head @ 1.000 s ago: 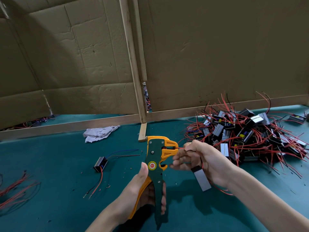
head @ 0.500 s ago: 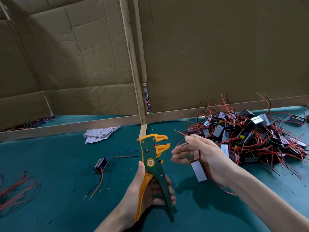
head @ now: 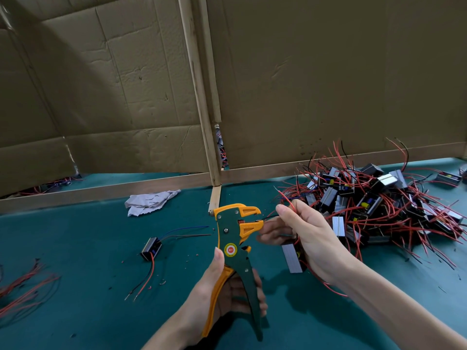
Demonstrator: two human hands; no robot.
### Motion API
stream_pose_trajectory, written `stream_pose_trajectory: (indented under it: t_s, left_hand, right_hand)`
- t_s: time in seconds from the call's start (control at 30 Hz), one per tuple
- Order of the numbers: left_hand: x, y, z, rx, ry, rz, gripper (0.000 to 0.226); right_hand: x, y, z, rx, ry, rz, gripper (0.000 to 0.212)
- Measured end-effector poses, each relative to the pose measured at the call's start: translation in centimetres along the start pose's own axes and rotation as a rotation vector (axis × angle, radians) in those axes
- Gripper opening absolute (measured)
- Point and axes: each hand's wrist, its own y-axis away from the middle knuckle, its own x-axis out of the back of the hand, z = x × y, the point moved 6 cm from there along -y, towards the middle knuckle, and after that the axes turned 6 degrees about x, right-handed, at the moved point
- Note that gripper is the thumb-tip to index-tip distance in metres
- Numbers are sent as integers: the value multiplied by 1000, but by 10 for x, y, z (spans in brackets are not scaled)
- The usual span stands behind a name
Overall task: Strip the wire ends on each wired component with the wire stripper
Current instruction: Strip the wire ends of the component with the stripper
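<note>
Left hand is nearest the camera, fingers wrapped round the handles of the wire stripper. Thumb lies up the orange handle to just under the yellow disc. Tool is upright, head on top, handles partly spread. Jaws face right, with a black wire entering between them.

Right hand sits just beside the head. Forefinger and thumb pinch the leads close to the jaws, and the lower fingers curl round a grey component that hangs below the palm. A red wire from the same grip sticks up and left, end free in the air. Everything is held above the teal desk.

On the desk left of the stripper lies one loose component. Its blue and black leads run right, red and black leads run toward the camera. Small insulation scraps lie around it. At the far left edge is a bundle of red wires. Further back is crumpled paper. Right rear is a pile of components, red and black leads tangled. Behind everything stands a cardboard wall with a wooden post.
</note>
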Motion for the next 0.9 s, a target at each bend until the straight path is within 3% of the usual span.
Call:
stream_pose_trajectory:
  t_s: [0.33, 0.6, 0.77, 0.9]
  left_hand:
    - [5, 0, -1, -33, -57, 59, 89]
    - [14, -3, -9, -136, -182, 338, 91]
    - [14, -9, -3, -110, 51, 230, 80]
    - [22, -9, 1, -120, 159, 268, 81]
  right_hand:
    - [-4, 3, -6, 12, 17, -20, 19]
    - [-3, 2, -1, 22, 27, -52, 20]
    - [-2, 2, 1, -11, 88, -24, 24]
    - [-5, 2, -19, 49, 260, 22, 30]
